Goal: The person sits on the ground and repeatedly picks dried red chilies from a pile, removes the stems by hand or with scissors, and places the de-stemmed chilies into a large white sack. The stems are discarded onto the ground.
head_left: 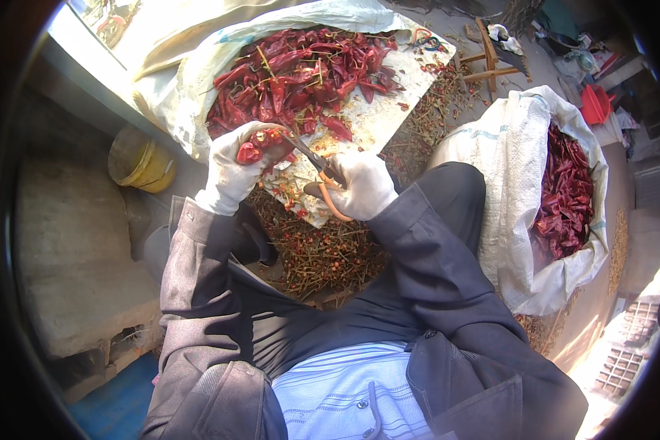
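Dried red chili peppers [250, 153] are bunched in my left hand [234, 168], which wears a white glove. My right hand [366, 184], gloved too, holds scissors [330, 192] with orange handles; their blades point up and left and meet the peppers' stem ends. Behind both hands, a heap of red chili peppers [297, 77] with stems spills from a white woven sack [190, 104] onto a pale board [385, 118]. Cut stems and bits [324, 258] cover the ground between my legs.
A second white woven sack [495, 159], full of dried peppers [564, 198], stands at the right. A yellow bucket [157, 168] is at the left. Another pair of scissors [430, 43] lies on the board's far corner, near a small wooden stool [489, 52]. A red plastic scoop [595, 104] sits farther right.
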`<action>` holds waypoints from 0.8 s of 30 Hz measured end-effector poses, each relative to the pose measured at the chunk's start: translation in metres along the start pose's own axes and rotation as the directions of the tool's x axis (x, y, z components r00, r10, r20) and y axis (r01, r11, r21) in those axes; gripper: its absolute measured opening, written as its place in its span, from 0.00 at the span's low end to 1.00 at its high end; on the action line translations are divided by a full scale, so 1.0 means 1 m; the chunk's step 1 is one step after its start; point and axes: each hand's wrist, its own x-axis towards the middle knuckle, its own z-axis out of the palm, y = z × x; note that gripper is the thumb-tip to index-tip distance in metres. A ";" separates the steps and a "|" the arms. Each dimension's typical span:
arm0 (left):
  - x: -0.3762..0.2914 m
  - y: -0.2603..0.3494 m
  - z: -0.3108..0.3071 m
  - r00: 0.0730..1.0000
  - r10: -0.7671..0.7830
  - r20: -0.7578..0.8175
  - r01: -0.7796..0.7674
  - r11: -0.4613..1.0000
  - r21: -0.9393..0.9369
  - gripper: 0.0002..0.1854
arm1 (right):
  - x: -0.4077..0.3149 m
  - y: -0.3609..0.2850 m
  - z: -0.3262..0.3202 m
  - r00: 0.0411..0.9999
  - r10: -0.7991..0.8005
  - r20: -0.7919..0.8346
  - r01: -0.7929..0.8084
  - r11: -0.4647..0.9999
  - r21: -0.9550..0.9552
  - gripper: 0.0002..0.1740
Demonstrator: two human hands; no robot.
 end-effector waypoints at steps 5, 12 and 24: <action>0.000 0.001 -0.001 0.996 0.093 -0.015 -0.093 0.995 0.041 0.15 | -0.002 -0.003 0.001 1.000 0.015 -0.006 -0.014 0.997 0.080 0.26; 0.000 -0.003 0.001 0.998 -0.018 -0.055 0.013 0.997 -0.082 0.14 | -0.007 0.007 0.012 0.987 0.135 -0.082 -0.122 0.980 0.155 0.18; 0.008 0.010 -0.001 0.979 -0.175 -0.104 0.158 0.975 -0.154 0.14 | 0.005 0.130 0.013 0.725 0.677 -0.127 -0.682 0.682 -0.262 0.20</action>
